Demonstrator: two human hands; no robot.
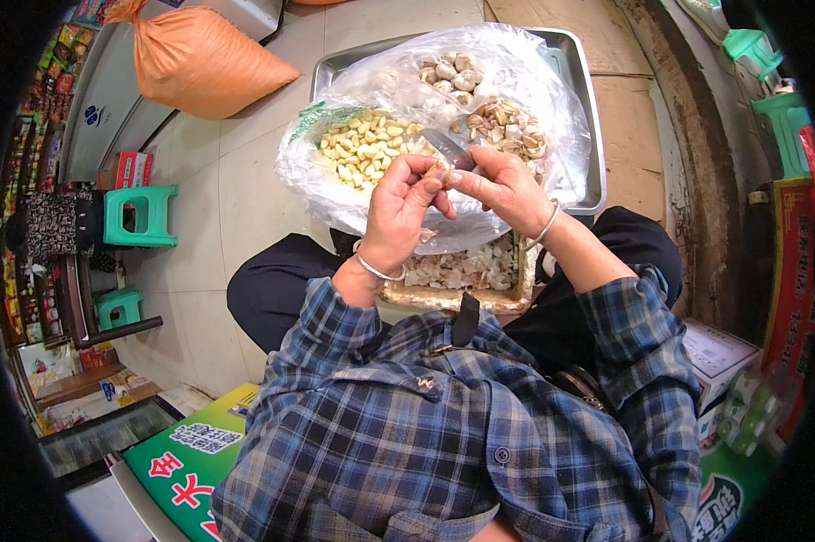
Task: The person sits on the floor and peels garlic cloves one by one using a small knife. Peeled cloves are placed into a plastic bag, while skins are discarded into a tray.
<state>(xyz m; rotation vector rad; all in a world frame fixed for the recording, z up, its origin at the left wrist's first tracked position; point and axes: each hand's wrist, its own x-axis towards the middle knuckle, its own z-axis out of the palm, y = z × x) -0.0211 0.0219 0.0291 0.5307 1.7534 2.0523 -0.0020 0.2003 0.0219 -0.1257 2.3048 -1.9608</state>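
Between the fingertips of my left hand [402,203] is a small garlic clove [439,173], partly hidden by the fingers. My right hand [516,193] grips a knife with a broad dark blade [448,149], its thumb tip at the clove. Both hands are over a clear plastic bag [353,74] spread on a metal tray [594,135]. Peeled garlic cloves [367,146] lie in a heap left of the blade. Unpeeled cloves [516,132] are piled on its right, and whole garlic bulbs [458,71] sit farther back.
Below the tray, between my knees, a worn bin [462,298] holds papery garlic skins [465,267]. An orange sack [204,64] stands on the tiled floor at far left. A green plastic stool [140,215] is left of me. Flattened cardboard [628,135] lies along the right.
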